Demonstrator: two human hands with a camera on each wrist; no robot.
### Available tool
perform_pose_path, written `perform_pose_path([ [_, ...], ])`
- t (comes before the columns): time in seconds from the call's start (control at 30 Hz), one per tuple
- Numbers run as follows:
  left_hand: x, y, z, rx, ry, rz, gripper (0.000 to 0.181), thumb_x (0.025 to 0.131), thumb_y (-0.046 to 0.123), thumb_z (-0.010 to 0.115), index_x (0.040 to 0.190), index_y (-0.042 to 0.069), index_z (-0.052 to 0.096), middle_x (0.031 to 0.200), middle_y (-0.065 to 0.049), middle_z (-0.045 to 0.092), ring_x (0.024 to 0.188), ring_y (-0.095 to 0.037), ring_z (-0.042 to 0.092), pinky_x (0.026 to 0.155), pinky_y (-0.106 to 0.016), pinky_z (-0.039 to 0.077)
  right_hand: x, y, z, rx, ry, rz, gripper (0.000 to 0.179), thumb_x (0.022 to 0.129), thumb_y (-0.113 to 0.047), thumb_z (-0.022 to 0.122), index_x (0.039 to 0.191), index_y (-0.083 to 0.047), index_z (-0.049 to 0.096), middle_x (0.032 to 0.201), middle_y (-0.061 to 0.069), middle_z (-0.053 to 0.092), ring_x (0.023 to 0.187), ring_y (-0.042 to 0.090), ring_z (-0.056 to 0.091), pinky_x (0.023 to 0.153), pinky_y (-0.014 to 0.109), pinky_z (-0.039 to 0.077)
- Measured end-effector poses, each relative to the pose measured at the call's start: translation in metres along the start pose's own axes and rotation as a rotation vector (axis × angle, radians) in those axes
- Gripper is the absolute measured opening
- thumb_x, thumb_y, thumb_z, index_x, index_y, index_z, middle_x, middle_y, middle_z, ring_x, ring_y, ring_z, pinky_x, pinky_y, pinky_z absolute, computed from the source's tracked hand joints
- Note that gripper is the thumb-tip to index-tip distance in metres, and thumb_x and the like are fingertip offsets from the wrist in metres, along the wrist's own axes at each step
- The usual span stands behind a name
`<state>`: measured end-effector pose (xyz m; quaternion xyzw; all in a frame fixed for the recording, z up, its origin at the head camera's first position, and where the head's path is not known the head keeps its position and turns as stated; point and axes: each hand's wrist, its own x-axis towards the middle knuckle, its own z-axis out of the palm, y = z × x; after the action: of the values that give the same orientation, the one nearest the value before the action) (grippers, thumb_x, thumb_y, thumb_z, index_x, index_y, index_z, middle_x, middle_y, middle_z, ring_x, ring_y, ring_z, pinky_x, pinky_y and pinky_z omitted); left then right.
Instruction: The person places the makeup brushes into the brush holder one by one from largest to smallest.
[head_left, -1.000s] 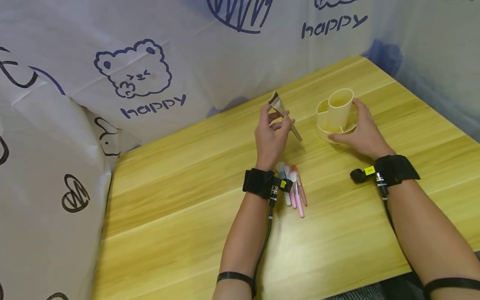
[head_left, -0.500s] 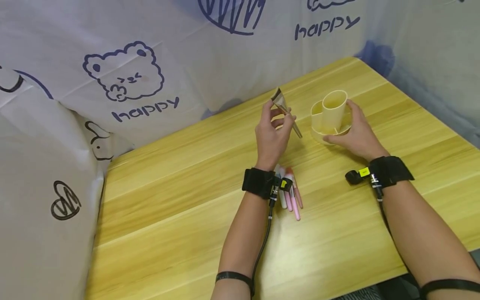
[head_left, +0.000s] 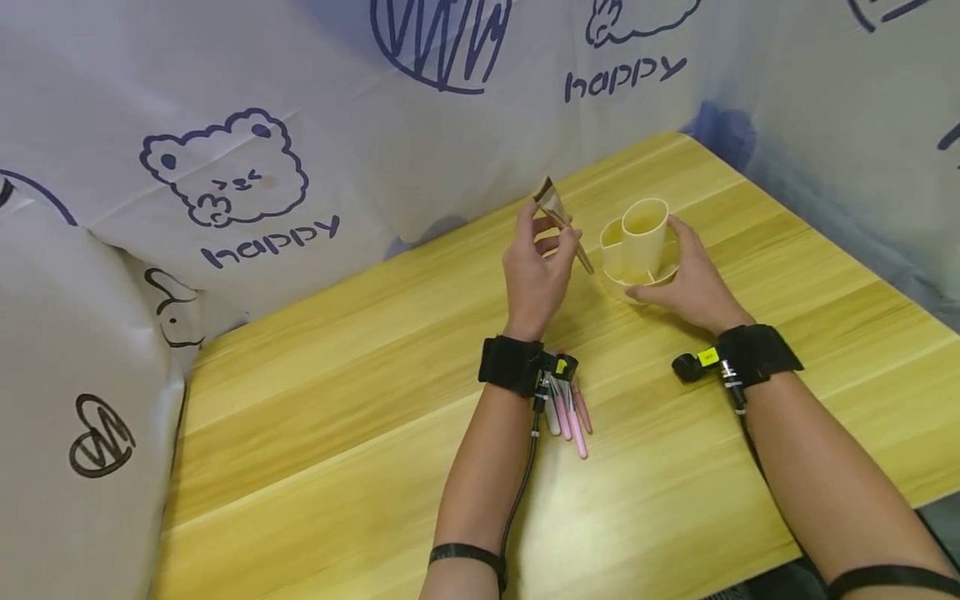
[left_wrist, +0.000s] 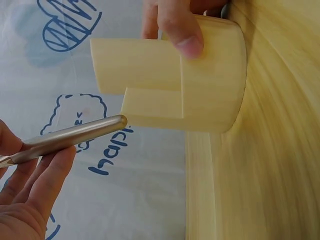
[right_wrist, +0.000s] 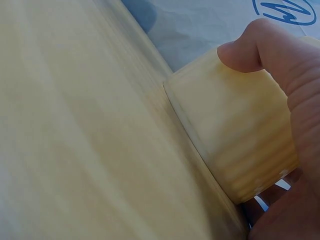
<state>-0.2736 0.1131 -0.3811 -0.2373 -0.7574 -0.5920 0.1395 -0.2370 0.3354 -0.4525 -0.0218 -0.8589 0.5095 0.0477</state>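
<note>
My left hand [head_left: 536, 279] pinches a makeup brush [left_wrist: 75, 136] with a metallic gold handle. The brush slants, its broad dark-tipped bristles [head_left: 549, 200] up at the left and its handle end low at the right. Beside that end stands a cream brush holder [head_left: 643, 250], with a tall round cup and lower compartments. In the left wrist view, the handle end overlaps the lower compartment's rim. My right hand [head_left: 697, 287] grips the holder from the right, thumb on the near side of its base. The right wrist view shows the holder [right_wrist: 245, 120] upright on the table, fingers partly hidden behind it.
Several makeup brushes [head_left: 573, 423] with pink and pale handles lie on the wooden table [head_left: 337, 433] beside my left wrist, which hides their upper ends. A white cloth [head_left: 420, 142] with blue drawings hangs along the table's back and left edges.
The head view has shifted, moving the scene left and down. The gap between the held brush's handle end and the holder has narrowed. Both hands keep their grips.
</note>
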Motion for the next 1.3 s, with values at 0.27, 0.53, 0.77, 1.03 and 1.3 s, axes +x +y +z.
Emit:
perform_pose_path([
  [0.27,0.0011,-0.0091,0.0039,0.033,-0.029,0.025,0.039,0.101,0.011,0.060,0.139,0.007,0.051,0.118,-0.019,0.073,0.097,-0.029,0.080,0.081,-0.022,0.063,0.0026,-0.0006,0.0026,-0.006,-0.010,-0.012,0.122,0.081,-0.026,0.088,0.168,-0.021,0.002,0.172,0.019,0.015,0.156,0.044,0.024,0.123,0.070,0.023],
  [0.53,-0.0006,-0.0054,0.0051,0.066,-0.034,0.040,0.040,0.101,0.011,0.061,0.140,0.007,0.051,0.119,-0.019,0.073,0.100,-0.028,0.080,0.084,-0.022,0.062,-0.0020,-0.0034,0.0062,0.009,0.050,0.001,0.129,0.075,-0.038,0.094,0.167,-0.020,0.005,0.172,0.018,0.015,0.155,0.042,0.026,0.123,0.069,0.023],
  [0.77,-0.0004,-0.0028,0.0061,0.062,-0.030,0.060,0.040,0.101,0.012,0.061,0.139,0.007,0.051,0.120,-0.019,0.073,0.100,-0.027,0.080,0.084,-0.020,0.061,-0.0012,-0.0042,0.0057,0.021,0.044,0.014,0.126,0.076,-0.041,0.093,0.166,-0.017,0.008,0.167,0.022,0.027,0.145,0.043,0.039,0.117,0.066,0.033],
  [1.03,0.0000,-0.0050,0.0042,0.071,-0.023,0.061,0.043,0.101,0.012,0.062,0.142,0.007,0.049,0.119,-0.019,0.073,0.100,-0.027,0.080,0.085,-0.021,0.061,-0.0007,-0.0039,0.0023,-0.012,-0.012,0.025,0.126,0.078,-0.041,0.090,0.167,-0.018,0.004,0.170,0.022,0.021,0.151,0.046,0.032,0.120,0.070,0.028],
  [1.3,-0.0003,-0.0038,0.0031,0.075,-0.023,0.061,0.041,0.101,0.012,0.061,0.141,0.006,0.049,0.119,-0.019,0.073,0.100,-0.027,0.080,0.084,-0.019,0.061,-0.0009,-0.0019,0.0015,-0.010,-0.030,0.020,0.124,0.080,-0.036,0.090,0.167,-0.018,0.002,0.171,0.022,0.018,0.155,0.046,0.027,0.122,0.071,0.023],
])
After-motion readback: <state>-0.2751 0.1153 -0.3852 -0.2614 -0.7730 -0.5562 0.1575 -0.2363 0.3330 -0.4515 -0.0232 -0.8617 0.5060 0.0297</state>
